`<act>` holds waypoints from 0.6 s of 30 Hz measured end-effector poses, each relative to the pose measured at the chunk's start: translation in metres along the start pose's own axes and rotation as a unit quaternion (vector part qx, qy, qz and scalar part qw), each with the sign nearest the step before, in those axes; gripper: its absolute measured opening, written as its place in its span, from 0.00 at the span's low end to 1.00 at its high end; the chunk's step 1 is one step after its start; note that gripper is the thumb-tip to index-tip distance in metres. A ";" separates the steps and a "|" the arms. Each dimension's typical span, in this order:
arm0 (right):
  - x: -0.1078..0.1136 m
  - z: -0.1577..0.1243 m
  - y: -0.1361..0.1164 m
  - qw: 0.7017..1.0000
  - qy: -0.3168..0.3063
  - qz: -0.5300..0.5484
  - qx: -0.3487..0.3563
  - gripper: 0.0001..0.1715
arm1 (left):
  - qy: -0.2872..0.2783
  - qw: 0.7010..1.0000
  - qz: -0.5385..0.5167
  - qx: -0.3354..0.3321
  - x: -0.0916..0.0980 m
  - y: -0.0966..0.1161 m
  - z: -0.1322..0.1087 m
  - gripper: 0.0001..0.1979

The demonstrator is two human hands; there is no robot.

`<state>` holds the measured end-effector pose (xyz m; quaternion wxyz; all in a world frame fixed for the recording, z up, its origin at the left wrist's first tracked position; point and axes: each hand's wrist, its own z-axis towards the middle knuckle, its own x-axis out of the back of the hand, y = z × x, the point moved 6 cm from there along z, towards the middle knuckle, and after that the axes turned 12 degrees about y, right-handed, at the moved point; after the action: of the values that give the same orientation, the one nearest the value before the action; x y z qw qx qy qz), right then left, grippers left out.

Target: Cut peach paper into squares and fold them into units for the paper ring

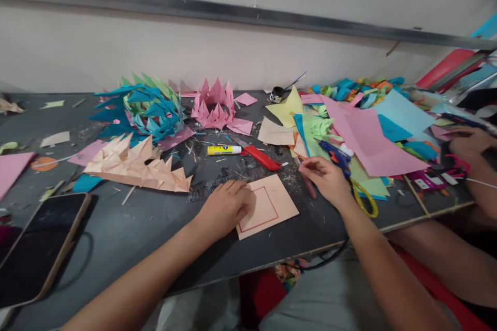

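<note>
My left hand (224, 207) presses its curled fingers on the left edge of a peach paper square (269, 207) with a red square outline drawn on it, and on a clear ruler (202, 191) beside it. My right hand (325, 178) is pinched shut around a thin pink pen (309, 186) just right of the paper. A red utility knife (261, 158) and a yellow glue stick (224, 150) lie just beyond the paper.
Folded paper crowns stand behind: peach (135, 168), blue-green (145, 108), pink (214, 106). Loose coloured sheets (365, 134), a blue glue gun (337, 155) and yellow-handled scissors (365, 201) lie right. A phone (37, 245) rests at near left. Another person's hand (471, 145) is at far right.
</note>
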<state>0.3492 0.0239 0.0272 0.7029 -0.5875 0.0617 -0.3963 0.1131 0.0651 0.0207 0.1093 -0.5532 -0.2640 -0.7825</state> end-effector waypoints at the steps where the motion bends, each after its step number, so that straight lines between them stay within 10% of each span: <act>1: 0.009 -0.003 0.000 1.000 0.019 -0.001 -0.009 0.12 | 0.000 1.000 0.001 -0.001 0.000 0.000 0.000 0.14; 12: 0.156 -0.101 0.025 0.931 0.288 -0.180 -0.130 0.16 | 0.021 0.998 -0.016 0.056 0.001 -0.005 -0.002 0.21; 18: 0.209 -0.164 0.065 0.869 0.227 -0.367 -0.242 0.20 | 0.013 0.998 -0.031 0.058 0.003 -0.005 0.001 0.19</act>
<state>0.4319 -0.2349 0.0003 0.3088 -0.6137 0.0932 -0.7206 0.1108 0.0700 0.0228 0.1199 -0.5269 -0.3243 -0.7764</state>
